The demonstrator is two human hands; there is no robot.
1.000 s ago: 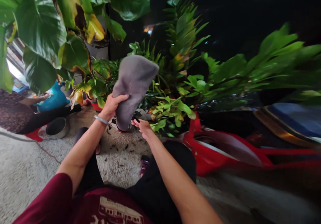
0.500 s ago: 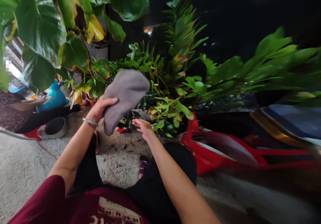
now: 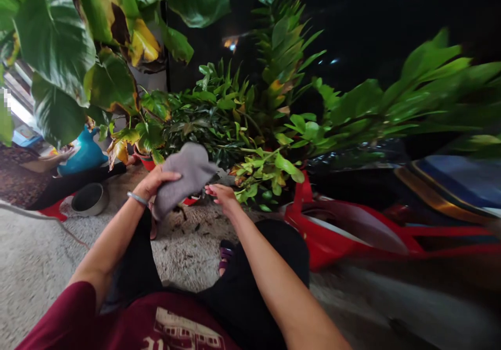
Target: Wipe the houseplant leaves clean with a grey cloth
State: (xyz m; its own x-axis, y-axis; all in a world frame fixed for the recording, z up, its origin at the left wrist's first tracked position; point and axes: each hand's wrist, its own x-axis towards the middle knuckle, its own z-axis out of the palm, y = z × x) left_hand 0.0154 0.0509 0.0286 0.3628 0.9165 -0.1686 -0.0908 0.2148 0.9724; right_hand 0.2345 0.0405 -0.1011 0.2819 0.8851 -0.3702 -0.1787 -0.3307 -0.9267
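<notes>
Grey cloth [image 3: 183, 177] is up in front of you, above the concrete floor [image 3: 188, 266] and before the low green plants [image 3: 223, 102]. Your left hand [image 3: 157, 179] grips it by its left edge, the thumb laid across the near face (a pale bangle [image 3: 138, 199] circles that wrist). Your right hand [image 3: 225, 196] is just beside the cloth's right side, fingers bent toward it; whether they grip anything, I cannot tell. To the right of your knee stands a red bag [image 3: 324, 243], its top open. Off to your left, a dark round pot [image 3: 100, 202] sits on the floor, near another person in a patterned top [image 3: 18, 175], whose hands are beside a blue object [image 3: 83, 154].
</notes>
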